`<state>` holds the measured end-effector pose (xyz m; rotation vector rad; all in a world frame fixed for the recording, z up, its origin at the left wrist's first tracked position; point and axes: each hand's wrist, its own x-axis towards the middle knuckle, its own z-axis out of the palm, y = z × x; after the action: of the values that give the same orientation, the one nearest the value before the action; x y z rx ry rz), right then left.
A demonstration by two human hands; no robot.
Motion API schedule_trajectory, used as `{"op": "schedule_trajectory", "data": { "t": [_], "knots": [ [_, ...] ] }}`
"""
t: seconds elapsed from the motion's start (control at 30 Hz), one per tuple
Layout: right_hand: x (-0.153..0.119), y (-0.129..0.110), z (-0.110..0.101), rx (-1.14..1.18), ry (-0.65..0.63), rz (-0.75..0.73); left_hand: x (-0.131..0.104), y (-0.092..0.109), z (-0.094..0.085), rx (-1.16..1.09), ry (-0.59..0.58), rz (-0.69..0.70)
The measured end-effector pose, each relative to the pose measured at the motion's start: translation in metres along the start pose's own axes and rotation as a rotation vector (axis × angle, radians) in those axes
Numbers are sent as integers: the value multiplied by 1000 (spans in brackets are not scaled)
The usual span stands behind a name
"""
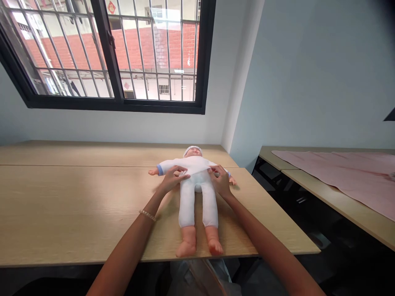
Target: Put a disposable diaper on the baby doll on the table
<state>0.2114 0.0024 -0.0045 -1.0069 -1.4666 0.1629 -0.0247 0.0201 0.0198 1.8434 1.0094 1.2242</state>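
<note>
Doll is lying on the bench, feet by the near edge, and since your right hand is pinching its white top while your left hand is hiding its grip, uneven tugging is risking a slide nearward.

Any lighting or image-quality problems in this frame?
Head view: outdoor brightness washes out patches of the window; a pale sheen lies on the table, with deep shadow beneath; window edges slant, hinting at wide-angle distortion; doll, left hand and right hand show no obvious motion blur.
</note>
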Motion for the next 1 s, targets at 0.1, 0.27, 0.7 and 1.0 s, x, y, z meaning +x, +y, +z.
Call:
{"op": "schedule_trajectory", "data": {
  "t": [0.1,0.27,0.7,1.0],
  "knots": [
    [-1,0,0,14,-16,-11,0,3,5,81,10,86],
    [-2,4,1,14,-58,-31,0,5,12,172,48,204],
    [-4,4,4,-38,-166,-77,0,5,10,15,16,97],
    [-2,5,3,-96,-230,-87,-1,9,3,4,-28,26]
  ]
}}
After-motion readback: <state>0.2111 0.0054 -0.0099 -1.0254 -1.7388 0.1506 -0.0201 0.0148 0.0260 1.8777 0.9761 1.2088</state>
